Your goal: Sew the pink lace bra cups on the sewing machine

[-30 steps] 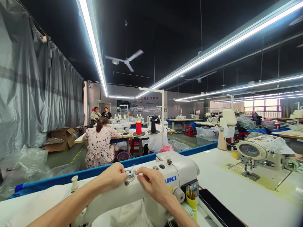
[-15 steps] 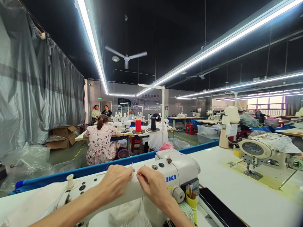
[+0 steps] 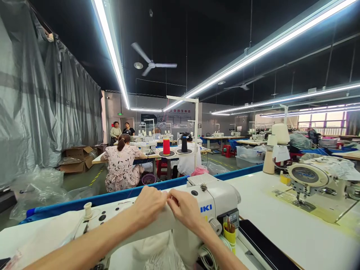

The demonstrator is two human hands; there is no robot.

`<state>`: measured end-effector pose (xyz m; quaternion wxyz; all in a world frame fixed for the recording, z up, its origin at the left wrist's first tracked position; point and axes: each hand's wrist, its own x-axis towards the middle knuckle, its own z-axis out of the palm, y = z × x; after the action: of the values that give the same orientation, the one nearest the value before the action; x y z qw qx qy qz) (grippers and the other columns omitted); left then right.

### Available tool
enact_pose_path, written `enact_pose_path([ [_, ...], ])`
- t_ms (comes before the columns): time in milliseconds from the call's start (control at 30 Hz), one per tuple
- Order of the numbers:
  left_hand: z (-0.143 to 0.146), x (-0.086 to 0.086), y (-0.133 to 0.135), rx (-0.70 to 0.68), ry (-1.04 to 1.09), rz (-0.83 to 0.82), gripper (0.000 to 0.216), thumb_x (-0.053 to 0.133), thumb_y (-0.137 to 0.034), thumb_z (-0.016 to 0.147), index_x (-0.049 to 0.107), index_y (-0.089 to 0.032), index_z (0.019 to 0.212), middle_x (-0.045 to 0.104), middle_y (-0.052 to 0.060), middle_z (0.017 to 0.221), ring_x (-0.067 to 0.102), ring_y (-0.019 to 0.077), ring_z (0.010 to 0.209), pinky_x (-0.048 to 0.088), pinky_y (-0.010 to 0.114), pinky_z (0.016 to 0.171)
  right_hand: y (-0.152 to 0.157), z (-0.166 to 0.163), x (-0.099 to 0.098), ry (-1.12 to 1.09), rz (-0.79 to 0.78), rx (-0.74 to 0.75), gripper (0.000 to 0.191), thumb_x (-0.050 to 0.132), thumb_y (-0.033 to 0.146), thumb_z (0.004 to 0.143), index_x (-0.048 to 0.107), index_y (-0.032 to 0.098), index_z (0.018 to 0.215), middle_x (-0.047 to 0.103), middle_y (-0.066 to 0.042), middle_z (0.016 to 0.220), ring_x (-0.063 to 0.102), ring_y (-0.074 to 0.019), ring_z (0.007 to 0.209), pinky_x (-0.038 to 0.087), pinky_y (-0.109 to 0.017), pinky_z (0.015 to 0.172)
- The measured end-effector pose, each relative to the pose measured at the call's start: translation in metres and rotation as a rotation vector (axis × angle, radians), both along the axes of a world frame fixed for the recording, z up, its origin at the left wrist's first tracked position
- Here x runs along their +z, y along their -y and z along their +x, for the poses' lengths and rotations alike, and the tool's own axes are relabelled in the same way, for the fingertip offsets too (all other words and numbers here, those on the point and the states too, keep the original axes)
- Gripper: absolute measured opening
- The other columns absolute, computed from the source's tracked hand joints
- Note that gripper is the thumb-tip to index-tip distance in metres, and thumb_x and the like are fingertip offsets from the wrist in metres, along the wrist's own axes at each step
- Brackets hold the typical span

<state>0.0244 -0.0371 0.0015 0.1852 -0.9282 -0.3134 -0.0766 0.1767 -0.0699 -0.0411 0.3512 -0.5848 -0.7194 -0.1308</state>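
My left hand (image 3: 149, 207) and my right hand (image 3: 184, 209) meet above the arm of a white sewing machine (image 3: 157, 225). Both are closed, with thumbs and forefingers pinched and the fingertips touching or nearly so. Whatever they pinch is too fine or too hidden to make out. A metal thread guide (image 3: 204, 186) stands on the machine's top to the right of my right hand. Toward the left end of the arm is a cream spool-shaped post (image 3: 88, 211). White fabric (image 3: 153, 245) lies below the machine arm.
A red thread cone (image 3: 166, 147) and a dark thread cone (image 3: 184, 144) stand on a rack behind the machine. At right are a yellow pen holder (image 3: 229, 235), a black phone-like slab (image 3: 261, 242) and a second sewing machine (image 3: 309, 176). A co-worker (image 3: 122, 163) sits ahead.
My hands have come together; a small gap showed between their fingertips before. The view has shifted slightly, so the machine appears a little further right.
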Motion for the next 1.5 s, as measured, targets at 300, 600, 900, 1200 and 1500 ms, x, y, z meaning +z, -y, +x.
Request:
enact_pose_path([
  [300, -0.024, -0.073, 0.009, 0.189, 0.28, 0.267, 0.027, 0.036, 0.001, 0.082, 0.055, -0.017, 0.083, 0.065, 0.007, 0.068, 0.066, 0.0215, 0.064, 0.046, 0.026, 0.052, -0.019, -0.034, 0.039, 0.38, -0.022, 0.213, 0.012, 0.059, 0.015, 0.078, 0.06, 0.022, 0.069, 0.065, 0.003, 0.072, 0.056, -0.012, 0.063, 0.017, -0.027, 0.05],
  [600, -0.024, -0.085, 0.007, 0.029, 0.388, 0.461, 0.027, 0.039, 0.002, 0.078, 0.056, -0.018, 0.084, 0.06, 0.004, 0.064, 0.062, 0.0201, 0.057, 0.048, 0.027, 0.048, -0.022, -0.022, 0.037, 0.474, -0.012, 0.102, 0.015, 0.054, 0.008, 0.081, 0.061, 0.02, 0.077, 0.066, 0.001, 0.076, 0.056, -0.0122, 0.064, 0.018, -0.025, 0.049],
  [900, -0.025, -0.093, 0.001, -0.047, 0.426, 0.586, 0.024, 0.041, 0.0, 0.083, 0.055, -0.015, 0.093, 0.059, 0.003, 0.066, 0.059, 0.0174, 0.058, 0.045, 0.025, 0.05, -0.002, -0.019, 0.05, 0.599, -0.068, 0.076, 0.018, 0.053, 0.003, 0.078, 0.062, 0.018, 0.078, 0.066, -0.001, 0.076, 0.056, -0.0132, 0.061, 0.015, -0.028, 0.048],
  [1200, -0.023, -0.085, 0.003, -0.123, 0.552, 0.725, 0.029, 0.03, 0.006, 0.077, 0.048, -0.017, 0.08, 0.053, 0.0, 0.057, 0.055, 0.0177, 0.048, 0.041, 0.027, 0.043, -0.009, -0.054, 0.063, 0.656, -0.189, 0.221, 0.01, 0.062, 0.011, 0.077, 0.061, 0.018, 0.07, 0.067, -0.002, 0.081, 0.059, -0.0146, 0.07, 0.022, -0.027, 0.051],
  [1500, -0.021, -0.079, 0.005, -0.095, 0.505, 0.722, 0.046, 0.031, 0.005, 0.071, 0.047, -0.007, 0.113, 0.055, 0.0, 0.06, 0.058, 0.0166, 0.049, 0.04, 0.026, 0.042, -0.014, -0.014, 0.026, 0.358, -0.189, -0.022, 0.024, 0.041, 0.018, 0.093, 0.057, 0.025, 0.109, 0.069, -0.001, 0.085, 0.063, -0.0165, 0.077, 0.029, -0.024, 0.058],
])
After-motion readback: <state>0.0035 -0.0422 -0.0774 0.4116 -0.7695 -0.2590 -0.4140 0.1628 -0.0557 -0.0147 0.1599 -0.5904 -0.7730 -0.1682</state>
